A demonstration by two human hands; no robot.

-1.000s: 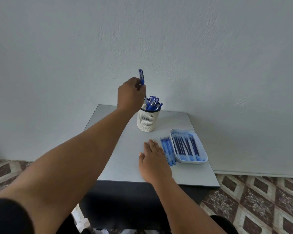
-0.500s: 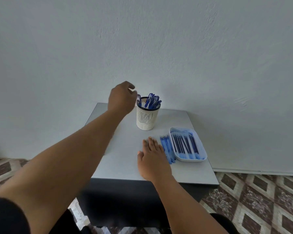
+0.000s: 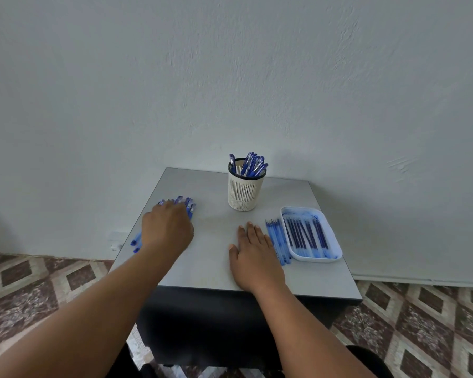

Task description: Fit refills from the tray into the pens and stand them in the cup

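A white slotted cup [image 3: 243,192] stands at the back of the grey table [image 3: 216,257] and holds several blue pens [image 3: 253,165]. At the right, a white tray [image 3: 336,241] holds several dark blue refills [image 3: 306,233]. A row of light blue refills [image 3: 277,241] lies just left of the tray. My right hand [image 3: 254,257] rests flat on the table beside that row. Near the left edge, my left hand [image 3: 167,227] lies over a pile of blue pens [image 3: 187,204]. Its fingers bend down onto the pile and are hidden by the back of the hand.
The small table stands against a plain white wall. The pens under my left hand reach the table's left edge. Patterned floor tiles [image 3: 25,279] show on both sides, and the tray sits close to the right edge.
My left hand dropped a pen into the cup, then drew back and left onto the pen pile. My right hand stayed flat on the table.
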